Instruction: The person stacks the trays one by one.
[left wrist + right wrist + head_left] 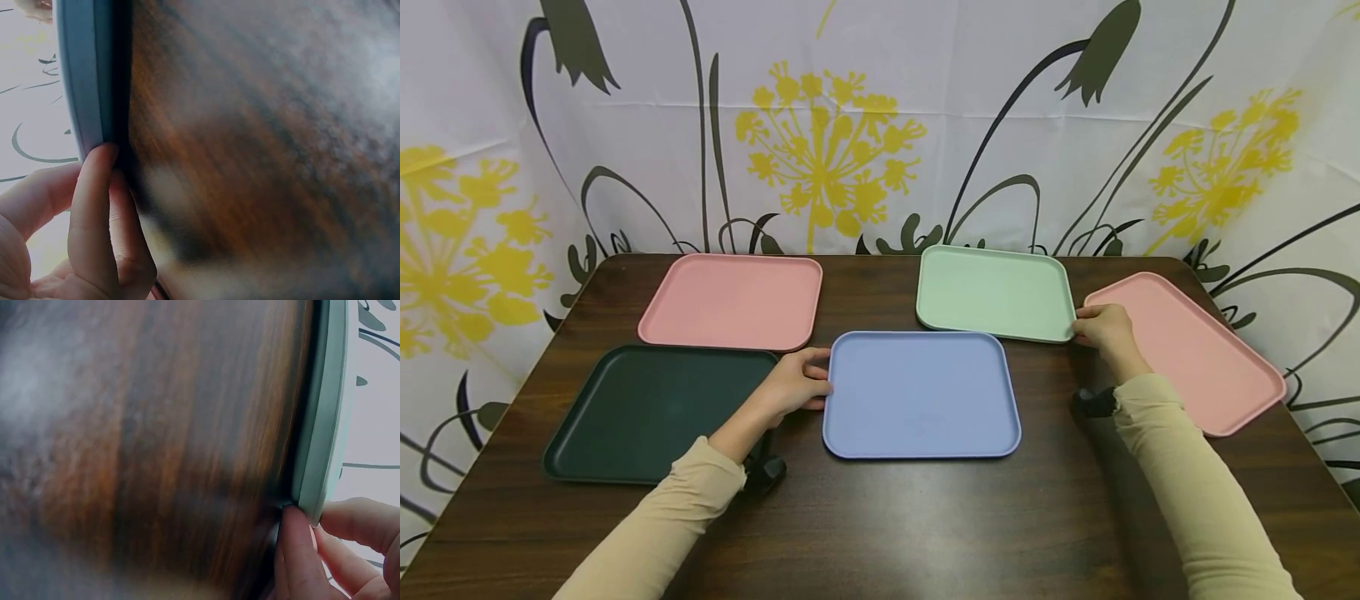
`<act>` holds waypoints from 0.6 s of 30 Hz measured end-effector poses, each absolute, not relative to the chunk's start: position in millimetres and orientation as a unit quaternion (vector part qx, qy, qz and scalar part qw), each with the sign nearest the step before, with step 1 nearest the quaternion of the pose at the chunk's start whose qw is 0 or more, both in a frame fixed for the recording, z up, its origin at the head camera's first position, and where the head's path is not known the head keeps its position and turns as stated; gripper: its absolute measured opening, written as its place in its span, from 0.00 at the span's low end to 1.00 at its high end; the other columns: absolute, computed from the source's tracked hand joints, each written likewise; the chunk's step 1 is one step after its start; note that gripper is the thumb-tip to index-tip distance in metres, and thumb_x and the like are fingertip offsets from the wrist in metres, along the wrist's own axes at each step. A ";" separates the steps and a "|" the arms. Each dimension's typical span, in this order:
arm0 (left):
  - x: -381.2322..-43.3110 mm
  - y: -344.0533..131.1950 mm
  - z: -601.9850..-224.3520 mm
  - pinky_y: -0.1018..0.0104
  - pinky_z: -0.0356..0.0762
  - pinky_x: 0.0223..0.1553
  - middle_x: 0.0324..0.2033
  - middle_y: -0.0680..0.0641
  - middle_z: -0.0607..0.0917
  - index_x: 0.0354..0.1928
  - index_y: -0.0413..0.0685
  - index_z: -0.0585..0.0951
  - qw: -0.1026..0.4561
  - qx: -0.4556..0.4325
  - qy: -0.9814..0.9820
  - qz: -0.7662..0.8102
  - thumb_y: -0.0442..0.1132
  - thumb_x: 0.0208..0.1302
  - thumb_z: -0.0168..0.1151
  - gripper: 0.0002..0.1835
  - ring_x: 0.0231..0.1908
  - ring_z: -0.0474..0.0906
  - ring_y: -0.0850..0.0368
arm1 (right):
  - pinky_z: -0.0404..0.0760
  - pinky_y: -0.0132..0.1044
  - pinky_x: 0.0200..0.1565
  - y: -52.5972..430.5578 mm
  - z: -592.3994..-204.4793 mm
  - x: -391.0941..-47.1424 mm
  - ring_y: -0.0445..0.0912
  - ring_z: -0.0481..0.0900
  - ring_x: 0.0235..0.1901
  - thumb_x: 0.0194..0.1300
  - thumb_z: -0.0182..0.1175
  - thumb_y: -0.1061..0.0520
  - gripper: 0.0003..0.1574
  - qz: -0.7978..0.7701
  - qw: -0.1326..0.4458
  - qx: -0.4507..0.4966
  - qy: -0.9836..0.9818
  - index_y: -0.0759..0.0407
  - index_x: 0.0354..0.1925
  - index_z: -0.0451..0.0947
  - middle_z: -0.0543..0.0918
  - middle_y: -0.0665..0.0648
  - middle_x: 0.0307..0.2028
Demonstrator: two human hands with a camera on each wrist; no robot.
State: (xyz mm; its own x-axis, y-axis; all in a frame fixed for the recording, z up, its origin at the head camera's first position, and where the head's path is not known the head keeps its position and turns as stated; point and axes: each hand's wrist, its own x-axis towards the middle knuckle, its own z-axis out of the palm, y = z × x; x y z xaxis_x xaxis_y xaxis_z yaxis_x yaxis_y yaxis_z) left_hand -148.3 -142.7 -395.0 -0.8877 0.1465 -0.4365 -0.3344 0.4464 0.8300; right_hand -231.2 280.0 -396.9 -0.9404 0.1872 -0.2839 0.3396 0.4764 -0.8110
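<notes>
In the head view, a blue tray (921, 396) lies flat in the middle of the table. My left hand (793, 383) pinches its left edge; the left wrist view shows fingers (94, 212) against the tray's rim (90, 75). Behind it and to the right is a pale green tray (996, 292), whose right edge my right hand (1108, 333) grips. Up close in the right wrist view, thumb and fingers (300, 556) close around the green rim (322, 419). Part of each hand's fingertips is hidden by the trays.
A dark green tray (658, 417) lies at left, partly behind my left arm. Pink trays lie at the back left (733, 300) and, angled, at the right (1187, 350), beside my right arm. The brown wooden table (925, 533) meets a flowered curtain (865, 50) at its far edge.
</notes>
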 end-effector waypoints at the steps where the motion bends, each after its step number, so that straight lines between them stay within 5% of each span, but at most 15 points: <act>1: -148.2 -142.7 -394.7 0.60 0.86 0.41 0.51 0.30 0.75 0.70 0.36 0.59 0.230 -0.057 0.819 0.523 0.26 0.63 0.55 0.33 0.39 0.81 0.54 | 0.82 0.22 0.27 279.7 -396.9 -231.5 0.29 0.74 0.20 0.56 0.53 0.72 0.30 -0.490 0.078 0.156 0.854 0.84 0.58 0.66 0.76 0.65 0.40; 7: -147.8 -142.7 -394.2 0.60 0.86 0.41 0.51 0.30 0.75 0.70 0.36 0.59 0.229 -0.056 0.819 0.523 0.26 0.63 0.55 0.33 0.40 0.81 0.53 | 0.82 0.22 0.28 280.9 -393.5 -232.6 0.29 0.74 0.21 0.57 0.51 0.72 0.31 -0.515 0.084 0.160 0.838 0.84 0.59 0.64 0.74 0.48 0.27; 18: -147.6 -142.2 -393.8 0.60 0.86 0.40 0.52 0.30 0.75 0.70 0.36 0.60 0.226 -0.058 0.821 0.521 0.26 0.63 0.55 0.33 0.40 0.80 0.53 | 0.81 0.20 0.32 284.5 -384.3 -227.9 0.28 0.75 0.24 0.59 0.50 0.69 0.31 -0.557 0.082 0.134 0.815 0.82 0.60 0.61 0.72 0.41 0.27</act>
